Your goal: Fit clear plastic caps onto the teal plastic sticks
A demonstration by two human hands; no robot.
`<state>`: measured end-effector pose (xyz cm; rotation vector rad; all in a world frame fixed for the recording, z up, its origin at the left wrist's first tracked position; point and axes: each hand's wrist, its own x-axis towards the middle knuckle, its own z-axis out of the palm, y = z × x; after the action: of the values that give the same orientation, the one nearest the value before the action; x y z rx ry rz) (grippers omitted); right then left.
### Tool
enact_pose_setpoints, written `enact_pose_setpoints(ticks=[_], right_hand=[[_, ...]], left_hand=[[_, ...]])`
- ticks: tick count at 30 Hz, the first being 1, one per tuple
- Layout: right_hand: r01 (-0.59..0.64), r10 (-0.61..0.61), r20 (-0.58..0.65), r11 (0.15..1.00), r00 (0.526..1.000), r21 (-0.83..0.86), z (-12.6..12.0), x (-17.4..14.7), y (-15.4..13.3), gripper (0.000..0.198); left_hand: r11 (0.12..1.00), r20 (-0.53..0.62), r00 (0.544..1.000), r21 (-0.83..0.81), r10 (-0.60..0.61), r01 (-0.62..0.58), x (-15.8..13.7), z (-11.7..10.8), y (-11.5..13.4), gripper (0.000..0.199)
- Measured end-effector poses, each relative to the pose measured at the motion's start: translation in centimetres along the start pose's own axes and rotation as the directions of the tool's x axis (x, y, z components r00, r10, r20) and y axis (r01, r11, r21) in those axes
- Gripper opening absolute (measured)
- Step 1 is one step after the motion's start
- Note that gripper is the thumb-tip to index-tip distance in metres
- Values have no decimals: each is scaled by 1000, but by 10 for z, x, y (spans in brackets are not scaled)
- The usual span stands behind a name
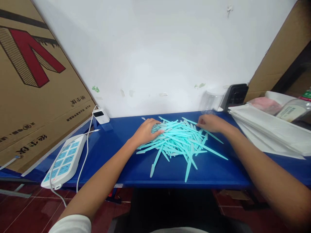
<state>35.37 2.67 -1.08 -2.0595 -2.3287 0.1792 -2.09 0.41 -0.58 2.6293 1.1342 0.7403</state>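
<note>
A loose heap of slim turquoise eyebrow razors (179, 139) lies on the blue table, pointing in many directions, with pale caps at some ends. My left hand (147, 130) rests against the heap's left side, thumb and fingers apart, touching the razors there. At the back right of the heap, my right hand (206, 123) has its fingers curled and pinched on an eyebrow razor (190, 121); part of the grip is hidden. One razor (155, 163) sticks out toward the front left, and another (215, 152) reaches out to the right.
A white power strip (65, 161) with cables and a small white device (100, 116) sit at left beside a large cardboard box (43, 97). At right are a clear plastic jar (213, 100), a black object (236, 95), white trays (272, 129) and a bottle (295, 108). A white wall rises behind.
</note>
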Motion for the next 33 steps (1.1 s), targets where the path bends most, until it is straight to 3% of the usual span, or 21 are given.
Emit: enact_pose_setpoints(ticks=[5,10,15,18,21,24,28,33], right_hand=[[-27,27,-7,1000,1000,-12,-1,0,4,24],[8,-8,-6,1000,1000,1,-1,-1,3,24],[16,-16,-16,1000,1000,3,1,1,5,26],[17,-17,-13,1000,1000,6,1,1,5,27],[21,-21,-8,1000,1000,5,0,1,5,28],[22,-22,-3,1000,1000,13,0,1,4,28],[30,-30,-10,999,1000,20,0,1,5,28],[32,-31,-15,999,999,23,1,1,6,28]], left_hand=[[999,-72,997,40,-5,8,4,-6,-15,39],[984,-159,983,143,-85,109,5,-5,-42,43],[939,25,974,271,-226,211,0,2,-81,71],[933,83,965,287,-248,215,0,5,-94,62],[917,52,968,337,-245,214,3,3,-95,52],[845,43,953,477,-299,243,4,-6,-88,48],[700,61,862,614,-504,366,-1,-23,-84,44],[531,44,677,660,-734,532,-10,-43,-88,47]])
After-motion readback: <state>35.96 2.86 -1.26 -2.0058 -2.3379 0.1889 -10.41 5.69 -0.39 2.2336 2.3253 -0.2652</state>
